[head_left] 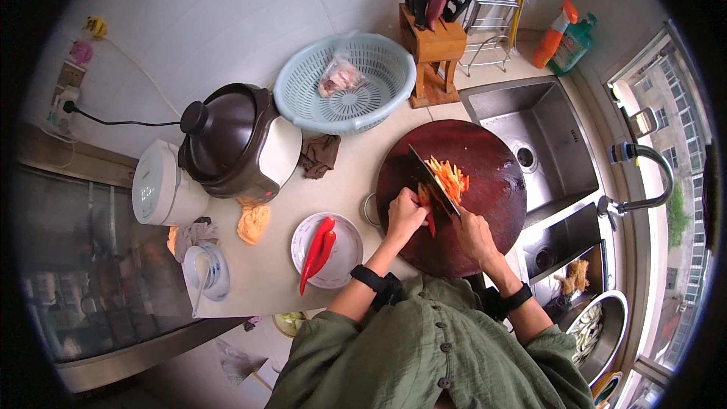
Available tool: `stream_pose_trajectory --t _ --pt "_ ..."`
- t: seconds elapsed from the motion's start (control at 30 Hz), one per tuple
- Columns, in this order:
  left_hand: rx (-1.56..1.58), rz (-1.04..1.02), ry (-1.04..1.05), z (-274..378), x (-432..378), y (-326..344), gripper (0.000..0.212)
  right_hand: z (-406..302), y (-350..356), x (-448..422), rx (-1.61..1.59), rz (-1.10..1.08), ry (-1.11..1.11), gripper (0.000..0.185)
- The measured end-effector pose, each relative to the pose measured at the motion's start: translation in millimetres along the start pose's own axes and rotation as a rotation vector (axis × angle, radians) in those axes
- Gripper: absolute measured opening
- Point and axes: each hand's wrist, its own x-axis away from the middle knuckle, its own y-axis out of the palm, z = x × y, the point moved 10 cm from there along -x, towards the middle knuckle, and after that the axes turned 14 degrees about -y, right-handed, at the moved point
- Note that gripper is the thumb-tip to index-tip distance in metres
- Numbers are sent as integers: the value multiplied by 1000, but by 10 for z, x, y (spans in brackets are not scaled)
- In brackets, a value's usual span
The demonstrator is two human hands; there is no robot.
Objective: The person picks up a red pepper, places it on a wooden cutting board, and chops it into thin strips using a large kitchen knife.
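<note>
My right hand [475, 234] grips a cleaver [433, 180], whose dark blade stands on edge over a round dark-red chopping board [500, 182]. Beside the blade, my left hand [406, 215] presses a piece of red pepper [430, 224] with its fingers curled; part of the piece is hidden by hand and blade. On the blade's far side lies a heap of orange-red shreds [448, 177]. To the left, two whole long red chillies [319, 250] rest in a white plate [347, 264], their tips over its rim.
A double steel sink [545, 125] with a curved faucet [653, 182] adjoins the board. Behind stand a wooden knife block [434, 42] and a blue-grey basket [289, 91] holding bagged meat [341, 76]. Leftward are a dark-lidded cooker [224, 130], a brown cloth [321, 156] and stacked bowls [207, 272].
</note>
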Motion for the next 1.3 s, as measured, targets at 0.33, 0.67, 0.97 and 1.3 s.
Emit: stream_pose_trajectory --t 0.33,0.67,0.97,1.3 --pt "31 31 4 -58 0 -8 29 17 -184 586 76 -72 9 12" --pt "44 15 41 -40 -1 18 27 202 -304 850 -49 -87 86 30" --pt "49 73 22 -54 -9 -52 31 27 -153 720 -100 -113 26 28" --pt "-53 164 183 76 99 -108 27 -243 -92 667 53 -131 -44 34"
